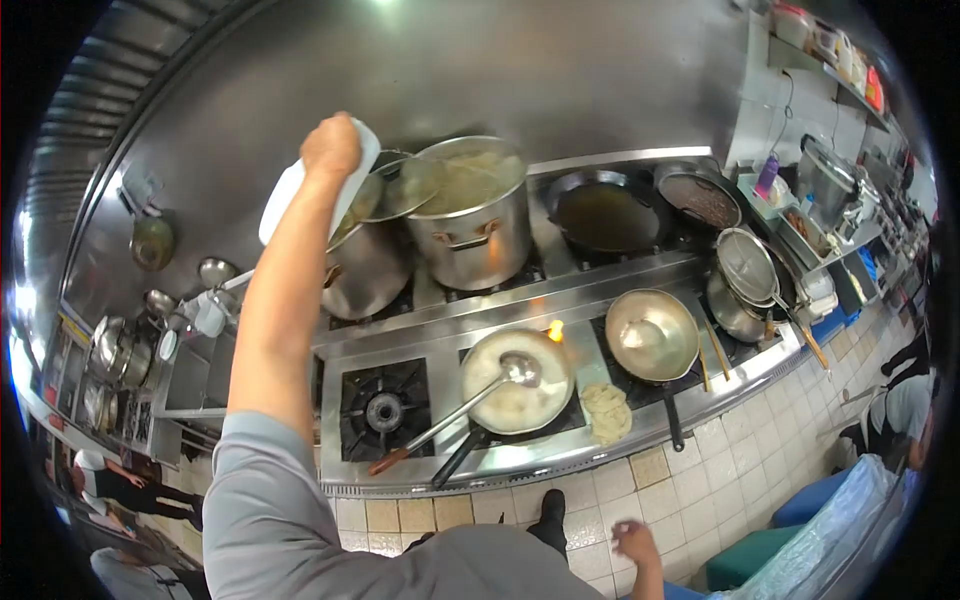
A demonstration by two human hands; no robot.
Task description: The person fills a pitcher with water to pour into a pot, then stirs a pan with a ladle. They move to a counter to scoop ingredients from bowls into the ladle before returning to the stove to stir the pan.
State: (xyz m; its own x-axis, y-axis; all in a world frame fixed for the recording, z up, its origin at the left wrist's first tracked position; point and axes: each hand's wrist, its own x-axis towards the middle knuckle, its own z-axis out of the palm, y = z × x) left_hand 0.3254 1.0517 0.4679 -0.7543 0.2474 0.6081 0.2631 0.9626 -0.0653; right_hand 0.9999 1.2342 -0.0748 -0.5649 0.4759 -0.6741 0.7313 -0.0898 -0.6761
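Two hands at a steel stove (500, 300), left hand (330, 148) closed around white container (288, 198), raised over tilted pot (365, 268) at back, stockpot (470, 225) just beside, ladle (470, 400) resting in front wok (530, 400), right hand (635, 545) low, loosely open, empty.

bright overhead light | glare on steel | fisheye warp, dark corners | sharp

This is a commercial kitchen — a long stainless-steel gas range (440, 322) carries tall steel stockpots (475, 235) and round metal woks (652, 335). Brushed steel sheeting (520, 70) lines the wall, and pale square tiles (720, 470) cover the floor.
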